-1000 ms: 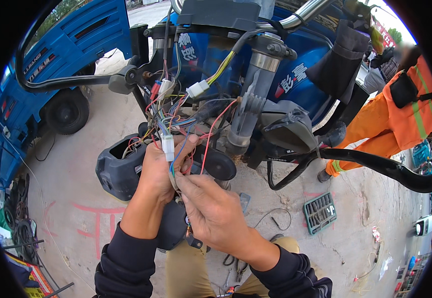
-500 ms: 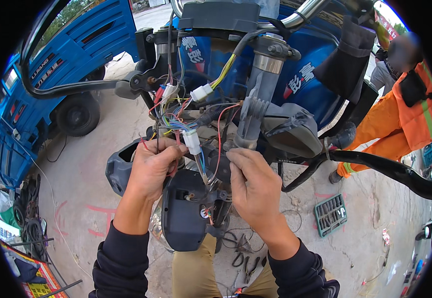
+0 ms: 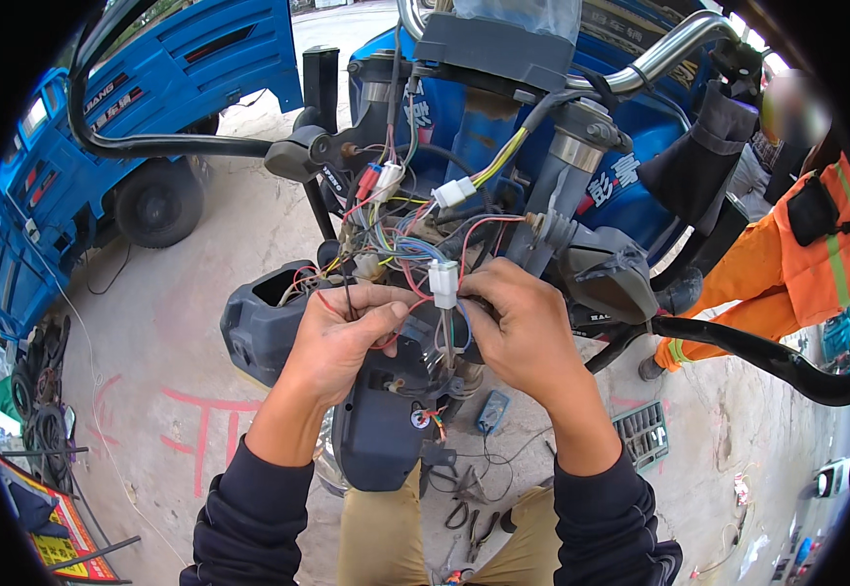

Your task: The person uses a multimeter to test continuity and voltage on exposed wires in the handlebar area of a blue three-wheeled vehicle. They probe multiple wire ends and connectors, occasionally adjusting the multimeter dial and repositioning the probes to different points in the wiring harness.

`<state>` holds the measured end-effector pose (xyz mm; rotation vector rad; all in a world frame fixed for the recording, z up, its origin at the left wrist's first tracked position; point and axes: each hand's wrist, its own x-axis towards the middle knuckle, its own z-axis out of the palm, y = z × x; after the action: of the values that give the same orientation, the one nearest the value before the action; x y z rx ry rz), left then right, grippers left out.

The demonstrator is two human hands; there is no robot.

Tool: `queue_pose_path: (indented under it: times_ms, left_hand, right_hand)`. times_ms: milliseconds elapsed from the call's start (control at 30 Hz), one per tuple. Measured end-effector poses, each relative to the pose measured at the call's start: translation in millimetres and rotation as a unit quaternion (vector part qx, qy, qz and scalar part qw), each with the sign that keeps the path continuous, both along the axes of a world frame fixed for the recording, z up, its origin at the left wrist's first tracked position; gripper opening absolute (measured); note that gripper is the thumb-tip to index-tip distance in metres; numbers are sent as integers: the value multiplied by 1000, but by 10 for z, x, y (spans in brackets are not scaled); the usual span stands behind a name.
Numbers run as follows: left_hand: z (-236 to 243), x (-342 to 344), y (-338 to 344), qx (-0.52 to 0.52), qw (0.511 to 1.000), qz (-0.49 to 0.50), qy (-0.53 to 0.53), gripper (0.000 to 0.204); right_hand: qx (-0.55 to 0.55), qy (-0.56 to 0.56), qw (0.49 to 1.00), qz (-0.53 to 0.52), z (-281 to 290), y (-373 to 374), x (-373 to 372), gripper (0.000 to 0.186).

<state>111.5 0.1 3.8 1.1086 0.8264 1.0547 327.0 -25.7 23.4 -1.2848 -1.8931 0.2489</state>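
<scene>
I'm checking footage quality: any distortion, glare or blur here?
Head view: the scene curves toward a round, black-cornered rim; head view: glints on the chrome handlebar under soft daylight; head view: left hand, right hand and white connector fairly sharp, the bystander's head smeared.

Head-worn fisheye view, looking down, near the wires [image 3: 415, 249]

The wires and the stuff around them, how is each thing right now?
Left hand, pinching a red wire
Right hand, fingers bent beside the lower white connector; grip hidden
Lower white connector, wires at both ends
Dark grey housing, open, wires inside
Black lamp housing, back facing up
Green tool case, open, partly hidden
Pliers, lying down, handles apart
</scene>
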Motion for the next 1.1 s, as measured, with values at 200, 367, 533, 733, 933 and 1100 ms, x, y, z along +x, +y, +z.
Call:
queue_pose_path:
  times_ms: [200, 367, 533, 733, 933, 1100]
  left_hand:
    - [-54, -108, -54, 78, 983, -23, 163, 15]
    - [-92, -185, 30, 117, 981, 16, 153, 11]
    - [-101, -246, 70, 116, 987, 18, 114, 7]
    - [-119, -235, 82, 74, 995, 12, 72, 10]
    - [-263, -379, -140, 22, 974, -14, -223, 32]
    - [-370, -455, -322, 47, 965, 13, -258, 28]
  right_hand:
    - [-5, 8, 1000, 27, -8, 8, 27, 14]
    - [-12, 10, 1000, 22, -3, -24, -17, 30]
    - [-36, 17, 999, -25, -25, -50, -72, 29]
    - [-26, 22, 999, -34, -70, -35, -68, 29]
    - [-27, 51, 998, -37, -84, -50, -92, 30]
    - [-19, 57, 997, -47, -91, -93, -116, 31]
